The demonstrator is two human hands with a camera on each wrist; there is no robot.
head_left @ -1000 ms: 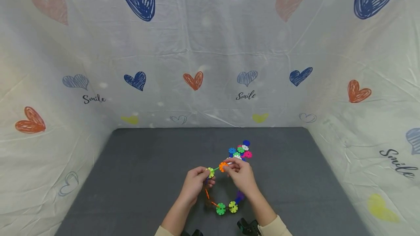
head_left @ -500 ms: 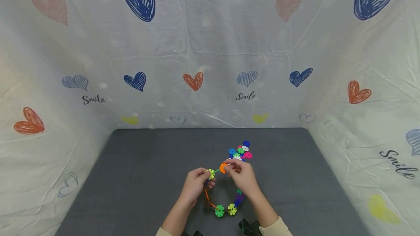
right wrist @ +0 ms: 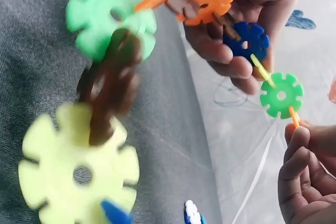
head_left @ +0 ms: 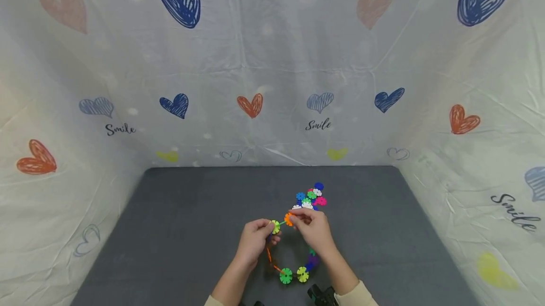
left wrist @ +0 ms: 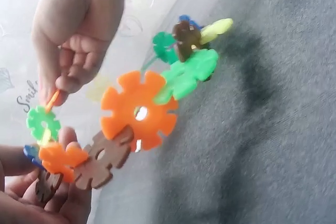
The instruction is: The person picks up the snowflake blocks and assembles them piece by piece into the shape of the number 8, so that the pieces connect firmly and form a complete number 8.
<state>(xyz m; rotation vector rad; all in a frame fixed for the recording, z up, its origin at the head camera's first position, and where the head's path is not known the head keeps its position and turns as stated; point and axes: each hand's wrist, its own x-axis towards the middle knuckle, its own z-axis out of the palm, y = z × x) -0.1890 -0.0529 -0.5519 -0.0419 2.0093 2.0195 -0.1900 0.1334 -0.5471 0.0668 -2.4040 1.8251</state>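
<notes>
A chain of notched plastic snowflake discs hangs in a loop between the two hands. My left hand (head_left: 253, 242) grips it near a yellow disc (head_left: 276, 226), and a blue disc (right wrist: 247, 43) shows by its fingers. My right hand (head_left: 317, 232) pinches an orange disc (head_left: 288, 219) between thumb and fingertips. Between the hands is a green disc (right wrist: 282, 95), slotted onto the orange one. Lower in the loop come a green disc (head_left: 286, 275) and a yellow disc (head_left: 303, 274). Part of the loop's right side is hidden behind my right forearm.
Beyond my right hand, a cluster of blue, white, green and pink discs (head_left: 312, 195) lies on the dark grey table (head_left: 191, 230). A black device (head_left: 322, 295) sits by the right sleeve. Heart-printed cloth (head_left: 272, 60) surrounds the table's back and sides.
Both hands keep their hold and have shifted only slightly. The loop's lower part has swung a little, its green and yellow discs now slightly nearer the person than a second ago.
</notes>
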